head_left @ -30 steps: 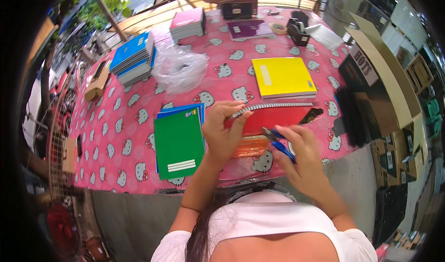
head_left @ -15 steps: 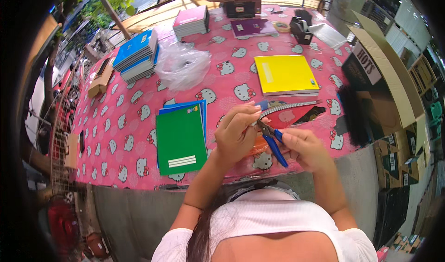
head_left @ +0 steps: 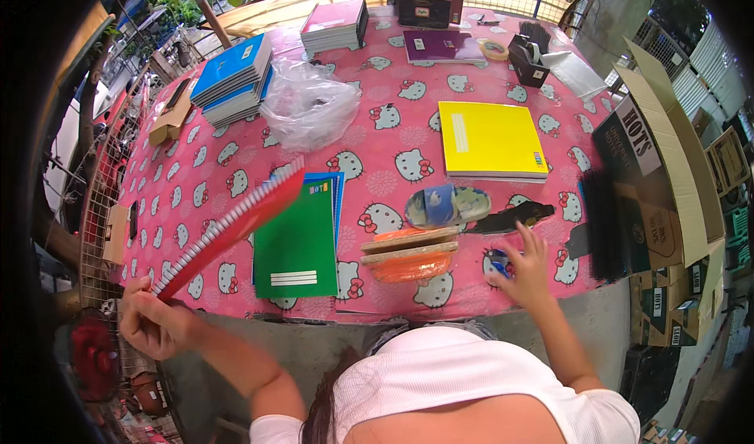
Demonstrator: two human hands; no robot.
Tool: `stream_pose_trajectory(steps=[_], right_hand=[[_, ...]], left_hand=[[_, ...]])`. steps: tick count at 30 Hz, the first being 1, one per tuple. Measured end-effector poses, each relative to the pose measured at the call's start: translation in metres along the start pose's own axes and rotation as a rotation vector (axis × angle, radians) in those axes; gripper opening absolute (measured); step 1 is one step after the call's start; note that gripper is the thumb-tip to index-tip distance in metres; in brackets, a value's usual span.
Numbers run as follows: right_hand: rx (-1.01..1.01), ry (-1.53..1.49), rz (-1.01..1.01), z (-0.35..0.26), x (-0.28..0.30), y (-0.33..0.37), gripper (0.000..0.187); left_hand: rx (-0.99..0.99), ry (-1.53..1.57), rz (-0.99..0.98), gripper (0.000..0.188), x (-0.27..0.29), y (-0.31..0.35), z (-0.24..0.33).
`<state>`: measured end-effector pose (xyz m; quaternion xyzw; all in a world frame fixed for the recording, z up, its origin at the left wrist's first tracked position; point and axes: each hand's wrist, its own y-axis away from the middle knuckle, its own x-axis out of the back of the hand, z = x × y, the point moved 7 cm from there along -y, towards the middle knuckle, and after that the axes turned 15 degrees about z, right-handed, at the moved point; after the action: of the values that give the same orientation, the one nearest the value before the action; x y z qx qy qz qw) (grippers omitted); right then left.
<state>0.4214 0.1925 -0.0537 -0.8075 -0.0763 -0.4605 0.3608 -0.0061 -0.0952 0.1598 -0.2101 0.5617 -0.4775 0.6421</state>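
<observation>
My left hand (head_left: 155, 320) is out at the left, beyond the table's front edge, closed on the end of a red spiral notebook (head_left: 228, 236). The notebook slants up and right, its white coil upward and its far end over a green notebook (head_left: 294, 244), which lies on blue ones. Near the table's front right, my right hand (head_left: 525, 270) has its fingers apart beside the blue-handled cutting pliers (head_left: 500, 263). The pliers lie mostly hidden by the hand. Left of them is an orange, plastic-wrapped object with brown slabs (head_left: 408, 259), and behind it a blue patterned object (head_left: 446, 207).
A yellow notebook stack (head_left: 491, 138) lies beyond my right hand. Blue stacks (head_left: 232, 75), a pink stack (head_left: 334, 26) and a plastic bag (head_left: 310, 106) stand farther back. At the right is an open carton (head_left: 660, 146); across the table another person's hand holds a dark notebook (head_left: 430, 4).
My left hand has swung far left with the red notebook. My right hand has let go of the pliers, which now lie on the table.
</observation>
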Motion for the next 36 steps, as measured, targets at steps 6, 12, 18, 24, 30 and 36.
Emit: stream_pose_trajectory(steps=[6, 12, 18, 24, 30, 36], right_hand=[[0.394, -0.114, 0.011, -0.006, -0.085, -0.156, 0.036], [0.472, 0.046, -0.472, 0.001, -0.166, -0.195, 0.027], [0.475, -0.323, -0.542, 0.008, -0.156, -0.211, 0.031], [0.487, -0.366, -0.548, 0.014, -0.159, -0.212, 0.033], [0.5, -0.32, -0.526, 0.016, -0.159, -0.209, 0.032], [0.583, -0.131, -0.501, -0.002, -0.157, -0.197, 0.027]], left_hand=[[0.131, -0.225, -0.973, 0.01, -0.126, 0.066, -0.092], [0.04, -0.754, -1.465, 0.074, -0.089, 0.23, -0.147], [0.525, -0.985, -1.593, 0.088, -0.01, 0.3, -0.165], [0.896, -0.326, -1.213, 0.075, -0.105, 0.274, -0.068], [0.866, 0.009, -1.549, 0.059, -0.138, 0.32, 0.058], [0.642, 0.071, -1.518, 0.049, -0.129, 0.328, 0.053]])
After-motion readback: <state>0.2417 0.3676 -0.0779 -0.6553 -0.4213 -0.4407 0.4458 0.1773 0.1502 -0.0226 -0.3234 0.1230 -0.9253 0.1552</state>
